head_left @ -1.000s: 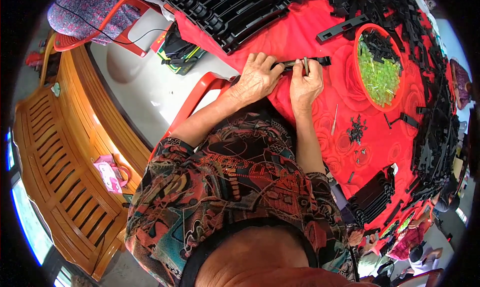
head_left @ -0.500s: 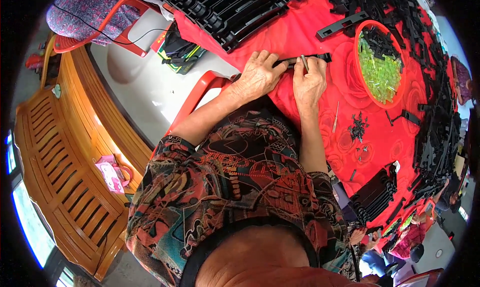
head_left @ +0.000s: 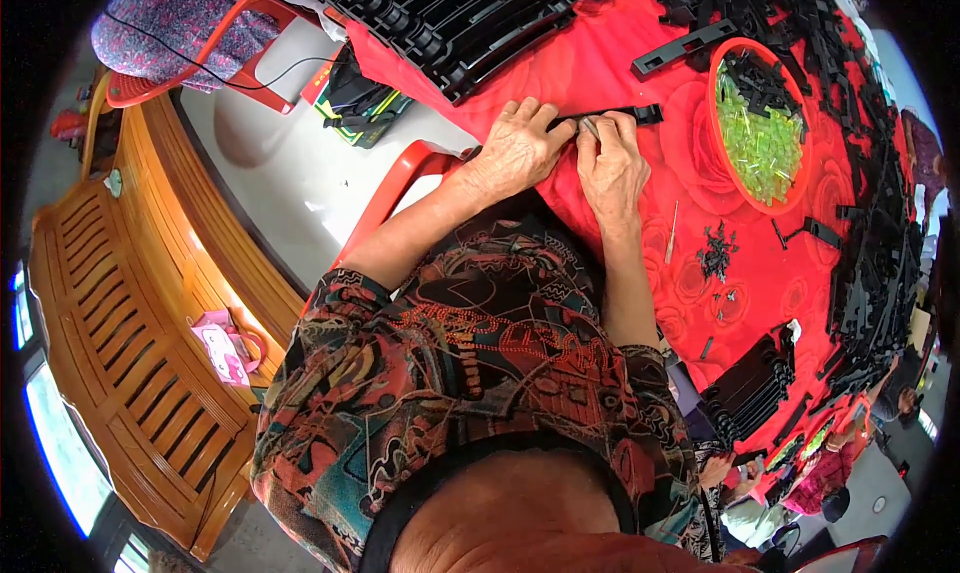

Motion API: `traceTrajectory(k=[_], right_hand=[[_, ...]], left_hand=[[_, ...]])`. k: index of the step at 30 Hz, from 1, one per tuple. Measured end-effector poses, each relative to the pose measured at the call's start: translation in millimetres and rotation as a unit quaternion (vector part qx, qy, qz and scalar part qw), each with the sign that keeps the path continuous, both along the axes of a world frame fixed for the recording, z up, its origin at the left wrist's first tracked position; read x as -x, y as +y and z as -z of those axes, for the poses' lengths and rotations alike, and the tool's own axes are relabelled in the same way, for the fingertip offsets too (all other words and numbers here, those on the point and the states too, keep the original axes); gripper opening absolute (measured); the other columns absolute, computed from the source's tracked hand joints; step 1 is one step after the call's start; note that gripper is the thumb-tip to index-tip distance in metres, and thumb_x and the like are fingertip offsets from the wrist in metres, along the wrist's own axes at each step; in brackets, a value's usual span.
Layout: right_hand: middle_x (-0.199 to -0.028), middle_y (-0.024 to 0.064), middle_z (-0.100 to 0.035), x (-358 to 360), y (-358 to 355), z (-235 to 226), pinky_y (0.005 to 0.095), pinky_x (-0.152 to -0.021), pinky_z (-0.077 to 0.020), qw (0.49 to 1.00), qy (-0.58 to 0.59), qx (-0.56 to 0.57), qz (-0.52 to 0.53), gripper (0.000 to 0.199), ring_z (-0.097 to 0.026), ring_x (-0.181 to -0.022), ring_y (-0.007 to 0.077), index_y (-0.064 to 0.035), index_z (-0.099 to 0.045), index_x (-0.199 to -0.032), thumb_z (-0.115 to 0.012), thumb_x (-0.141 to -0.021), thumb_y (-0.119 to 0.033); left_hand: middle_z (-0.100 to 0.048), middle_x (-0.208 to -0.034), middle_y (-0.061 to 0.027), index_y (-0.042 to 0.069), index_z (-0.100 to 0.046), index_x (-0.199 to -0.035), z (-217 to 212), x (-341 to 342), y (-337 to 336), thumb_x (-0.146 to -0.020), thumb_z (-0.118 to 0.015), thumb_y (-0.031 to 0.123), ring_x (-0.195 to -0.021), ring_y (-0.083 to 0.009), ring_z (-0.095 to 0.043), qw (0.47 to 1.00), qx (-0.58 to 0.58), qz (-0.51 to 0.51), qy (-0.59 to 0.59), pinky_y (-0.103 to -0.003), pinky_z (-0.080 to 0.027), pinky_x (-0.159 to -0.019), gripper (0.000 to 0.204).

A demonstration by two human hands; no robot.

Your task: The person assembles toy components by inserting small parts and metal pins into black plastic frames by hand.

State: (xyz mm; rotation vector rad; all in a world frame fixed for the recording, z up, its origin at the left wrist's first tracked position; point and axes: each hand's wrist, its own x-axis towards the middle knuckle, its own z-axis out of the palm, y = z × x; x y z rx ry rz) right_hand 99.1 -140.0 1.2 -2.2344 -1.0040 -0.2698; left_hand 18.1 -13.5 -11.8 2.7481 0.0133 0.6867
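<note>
A long black plastic strip lies across the red tablecloth in front of me. My left hand is closed on its left part, with the fingers curled over it. In my right hand a thin grey metal tool is pinched between thumb and fingers. Its tip meets the strip close to my left fingertips, though my fingers hide the exact contact. To the right of my right forearm lie a slim pointed tool and a small heap of tiny black parts.
An orange-red bowl holds clear yellow-green pieces and black parts. Stacked black strips stand at the far left of the table. Piles of black parts line its right side. A red chair and a wooden bench are on the left.
My right hand has shifted left along the strip, toward my left hand, and the tool in it leans more. My left hand stays nearly in place.
</note>
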Motion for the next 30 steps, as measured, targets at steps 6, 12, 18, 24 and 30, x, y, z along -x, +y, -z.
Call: traceTrajectory(k=[6,12,18,24,30], right_hand=[[-0.093,0.0113,-0.058,-2,-1,-4,0.0408,-0.053,-0.0489,0.999,-0.013,0.035,-0.006,0.018,-0.061,-0.065,0.0311,-0.003,-0.06,-0.086,-0.058,-0.084,-0.02],[-0.093,0.0099,-0.057,2,1,-6,0.0423,-0.055,-0.0478,0.998,0.027,0.051,0.006,0.014,-0.061,-0.068,0.0328,-0.0048,-0.061,-0.086,-0.058,-0.084,-0.019],[-0.098,0.0121,-0.053,-2,-1,-2,0.0436,-0.053,-0.0484,0.999,0.024,0.045,-0.009,0.019,-0.06,-0.063,0.0328,-0.0043,-0.06,-0.089,-0.057,-0.085,-0.023],[-0.094,0.0117,-0.055,-2,1,0,0.0428,-0.055,-0.0477,0.999,0.047,0.018,-0.009,0.016,-0.06,-0.067,0.0329,-0.0047,-0.06,-0.087,-0.058,-0.084,-0.02],[-0.084,0.012,-0.059,-20,-17,-8,0.0329,-0.072,-0.0465,0.964,0.117,-0.24,-0.01,0.012,-0.058,-0.08,0.0233,0.0004,-0.064,-0.086,-0.055,-0.081,-0.005]], left_hand=[[-0.055,-0.086,-0.0087,0.006,-0.061,-0.096,-4,-2,0,-0.068,-0.066,0.012,-0.082,-0.0271,-0.054,1.0,0.013,0.009,0.011,-0.039,-0.044,-0.068,0.029],[-0.053,-0.082,-0.0088,0.008,-0.061,-0.092,2,-3,1,-0.07,-0.063,0.015,-0.079,-0.027,-0.053,1.0,0.016,0.007,-0.006,-0.04,-0.043,-0.066,0.023],[-0.053,-0.083,-0.0091,0.008,-0.061,-0.093,0,-4,1,-0.068,-0.065,0.015,-0.081,-0.0265,-0.052,0.999,0.04,0.017,-0.012,-0.039,-0.043,-0.067,0.026],[-0.052,-0.083,-0.0092,0.008,-0.06,-0.094,0,-2,3,-0.07,-0.064,0.015,-0.081,-0.0266,-0.053,0.999,0.035,0.017,0.002,-0.039,-0.044,-0.067,0.026],[-0.051,-0.081,-0.0078,0.01,-0.061,-0.098,-2,-3,2,-0.075,-0.06,0.013,-0.078,-0.025,-0.053,1.0,0.004,0.03,0.007,-0.039,-0.043,-0.066,0.023]])
